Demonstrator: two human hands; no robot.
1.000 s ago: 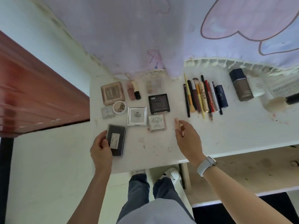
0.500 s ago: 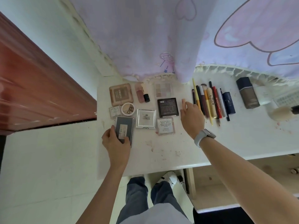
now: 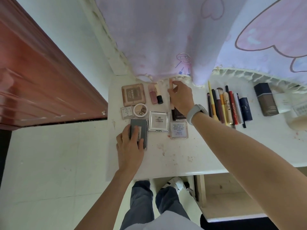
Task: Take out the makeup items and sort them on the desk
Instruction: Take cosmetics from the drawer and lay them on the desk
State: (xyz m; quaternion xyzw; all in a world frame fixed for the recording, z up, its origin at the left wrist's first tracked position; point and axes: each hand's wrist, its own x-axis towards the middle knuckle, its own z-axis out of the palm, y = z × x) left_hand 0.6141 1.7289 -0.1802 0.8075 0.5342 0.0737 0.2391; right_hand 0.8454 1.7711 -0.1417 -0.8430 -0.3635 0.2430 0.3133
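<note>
Since half a second ago, the right hand (image 3: 180, 98) has gone from beside the black palette up to the clear palette (image 3: 171, 97) at the curtain hem, and now pinches its top edge, tilting it up on its side. At 9 o'clock, the white desk (image 3: 166, 156) ends at its left edge, just beside the red wooden door (image 3: 41, 77). At 7 o'clock, the left hand (image 3: 130, 143) lies flat, fingers together, pressing the dark grey palette (image 3: 138, 131) against the desktop, touching it near that edge. Compacts fill the space between the hands, including a silver square compact (image 3: 158, 121). Bare desktop lies open at 6 o'clock, toward the front edge. At 3 o'clock, a row of pencils and brushes (image 3: 227, 107) lies well apart from both hands.
</note>
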